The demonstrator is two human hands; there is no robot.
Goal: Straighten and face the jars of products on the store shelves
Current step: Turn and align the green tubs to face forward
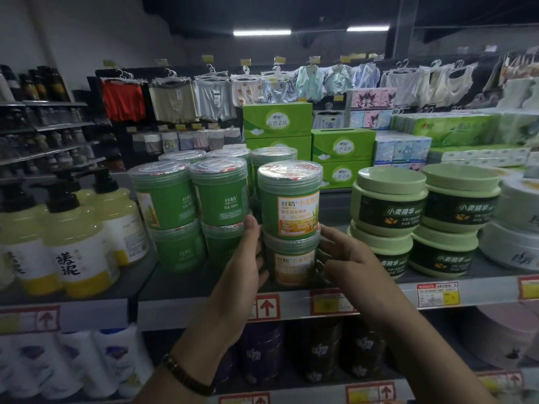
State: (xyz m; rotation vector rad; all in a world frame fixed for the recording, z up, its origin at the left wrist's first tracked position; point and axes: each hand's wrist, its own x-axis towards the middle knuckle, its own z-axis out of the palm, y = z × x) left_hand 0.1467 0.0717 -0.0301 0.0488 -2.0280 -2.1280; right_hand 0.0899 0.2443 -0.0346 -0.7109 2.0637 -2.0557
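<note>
Green jars with clear lids stand stacked two high on the top shelf (204, 282). The front right stack has an upper jar (290, 199) with its orange label facing me, resting on a lower jar (291, 259) whose orange label also faces out. My left hand (246, 263) presses against the left side of the lower jar, thumb up by the seam between the two. My right hand (347, 258) cups the lower jar's right side with its fingers spread. Two stacks to the left (163, 199) (220, 193) show green side panels instead of orange labels.
Yellow pump bottles (78, 246) stand at the left. Pale green tubs with dark labels (388, 205) are stacked at the right. Green tissue boxes (342, 147) sit behind. Red price tags (265, 307) line the shelf edge. Dark jars fill the shelf below.
</note>
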